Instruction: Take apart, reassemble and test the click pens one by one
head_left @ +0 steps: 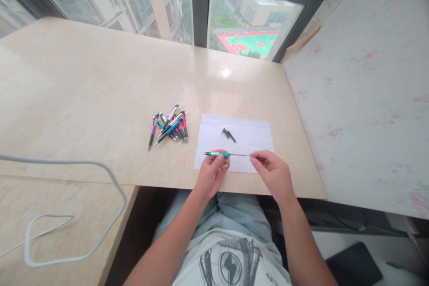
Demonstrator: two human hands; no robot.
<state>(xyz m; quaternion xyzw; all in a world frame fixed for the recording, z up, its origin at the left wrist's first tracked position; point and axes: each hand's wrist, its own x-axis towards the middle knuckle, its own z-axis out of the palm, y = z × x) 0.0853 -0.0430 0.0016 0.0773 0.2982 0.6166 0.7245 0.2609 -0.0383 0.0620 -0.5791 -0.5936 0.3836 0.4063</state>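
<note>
My left hand (213,172) is closed round a green pen barrel (223,154), held level over the paper's lower part with its dark end to the left. From the barrel's right end a thin dark refill (237,155) sticks out. My right hand (271,169) pinches the far tip of that refill between thumb and fingers. Two small black pen parts (231,136) lie on the white sheet of paper (208,136) just beyond my hands. Rows of handwriting run along the sheet's top.
To the left of the paper lies a pile of click pens (172,125) in several colours. A white cable (110,174) loops over the left side of the pale tabletop (83,85). Windows stand behind, and a flower-patterned wall (362,98) borders the right edge.
</note>
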